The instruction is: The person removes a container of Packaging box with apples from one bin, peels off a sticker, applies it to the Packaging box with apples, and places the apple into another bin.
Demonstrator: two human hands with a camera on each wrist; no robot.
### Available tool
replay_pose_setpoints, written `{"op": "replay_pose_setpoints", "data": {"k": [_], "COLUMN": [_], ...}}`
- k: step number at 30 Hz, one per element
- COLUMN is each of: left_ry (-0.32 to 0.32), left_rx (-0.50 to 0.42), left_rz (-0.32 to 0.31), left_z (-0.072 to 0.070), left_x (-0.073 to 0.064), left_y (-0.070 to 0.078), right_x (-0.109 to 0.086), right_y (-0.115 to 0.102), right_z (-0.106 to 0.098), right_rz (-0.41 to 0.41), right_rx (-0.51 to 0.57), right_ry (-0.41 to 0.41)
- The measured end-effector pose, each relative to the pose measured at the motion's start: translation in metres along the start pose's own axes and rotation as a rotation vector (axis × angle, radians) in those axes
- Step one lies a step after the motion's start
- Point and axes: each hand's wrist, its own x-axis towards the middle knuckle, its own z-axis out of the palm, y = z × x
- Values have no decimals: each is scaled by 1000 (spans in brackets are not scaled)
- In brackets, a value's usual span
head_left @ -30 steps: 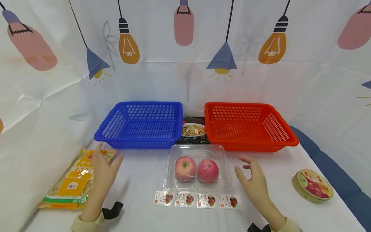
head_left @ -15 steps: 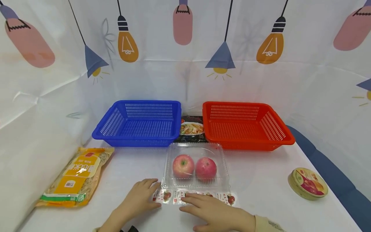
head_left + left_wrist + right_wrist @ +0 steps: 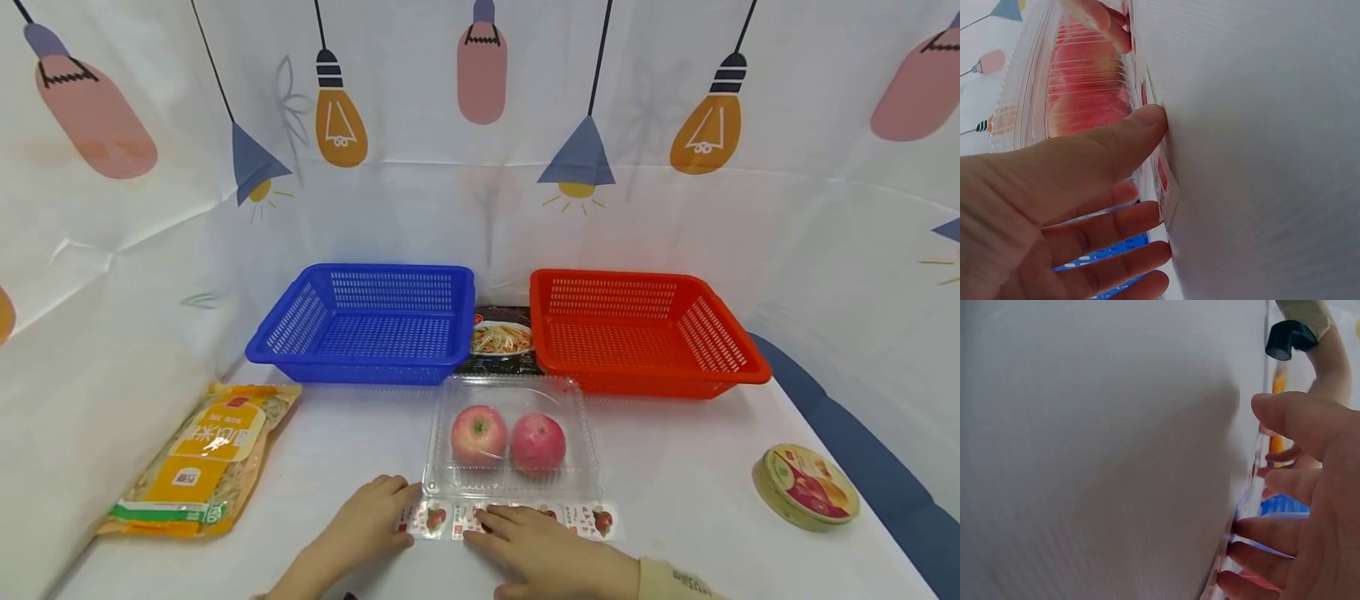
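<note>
A strip of several stickers (image 3: 604,521), each printed with a red fruit, lies on the white table before a clear plastic clamshell box (image 3: 582,477). Two red apples, a left apple (image 3: 479,435) and a right apple (image 3: 537,443), sit inside the box. At the strip's left end is my left hand (image 3: 366,523), its thumb along the near edge and its spread fingertips around the end, as the left wrist view shows. My right hand (image 3: 543,552) reaches across the strip's middle with nearly straight fingers, fingertips on the stickers and covering part of them.
Behind the box stand a blue basket (image 3: 375,371) on the left and a red basket (image 3: 645,383) on the right. A noodle packet (image 3: 501,340) lies between them. A yellow food bag (image 3: 202,458) is far left, a round tin (image 3: 808,487) far right.
Both hands have come down and inward from beside the clamshell box to the sticker strip. Over the last half second they have shifted only slightly. The strip, box and apples stay in place.
</note>
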Motion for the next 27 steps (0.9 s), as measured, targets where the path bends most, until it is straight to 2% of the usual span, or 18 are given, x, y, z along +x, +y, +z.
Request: {"op": "replay_pose_setpoints", "data": {"k": [4, 9, 15, 21, 27], "left_ry": [-29, -60, -31, 7, -23], "left_rx": [-49, -188, -309, -340, -351], "left_rz": [-25, -64, -142, -157, -168], "left_z": [-1, 0, 3, 3, -1], "left_x": [2, 5, 7, 8, 9], "left_y": [1, 2, 4, 4, 3], "right_x": [0, 1, 2, 2, 3], "right_y": [0, 1, 1, 3, 3], "right_z": [0, -2, 0, 2, 2], "right_rz": [21, 19, 18, 31, 33], "right_rx": [28, 35, 42, 75, 105], "right_ry": [-22, -28, -3, -1, -12]}}
